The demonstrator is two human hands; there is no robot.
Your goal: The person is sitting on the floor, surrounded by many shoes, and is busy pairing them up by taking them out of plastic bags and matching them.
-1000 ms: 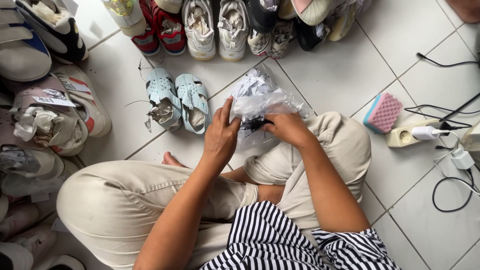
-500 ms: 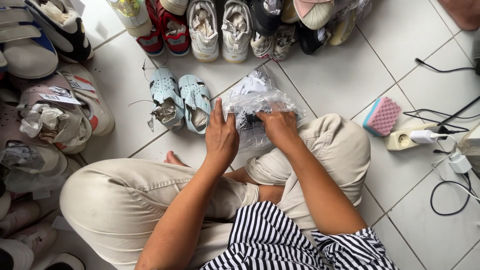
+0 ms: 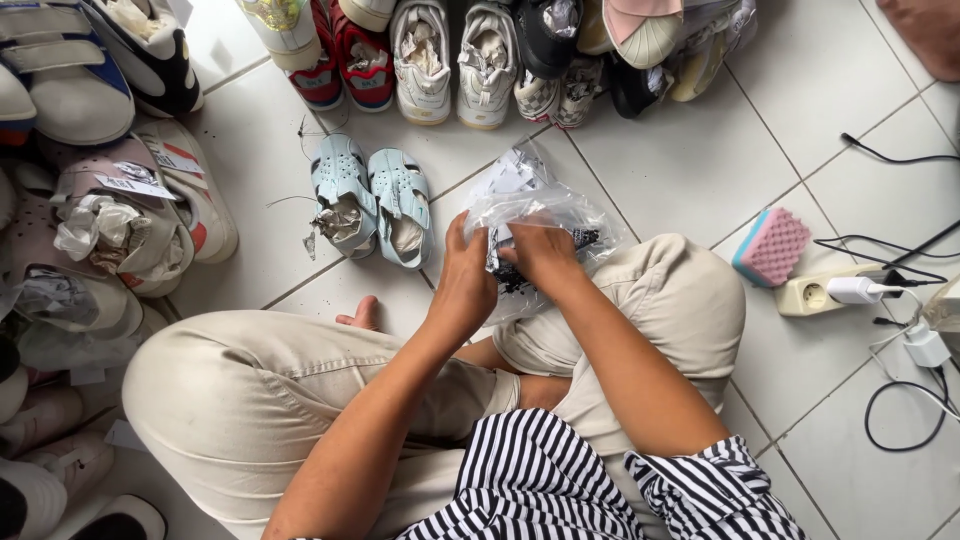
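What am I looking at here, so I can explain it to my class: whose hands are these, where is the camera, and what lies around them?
No machine here: a person sits cross-legged on a white tiled floor, and a camera worn on the head looks down at the hands. The left hand and right hand both grip a crinkled clear plastic bag with something dark inside. Just beyond lies a pair of pale blue sandals stuffed with paper. Rows of shoes line the top and left. To the right lie a pink and blue sponge and a power strip with cables.
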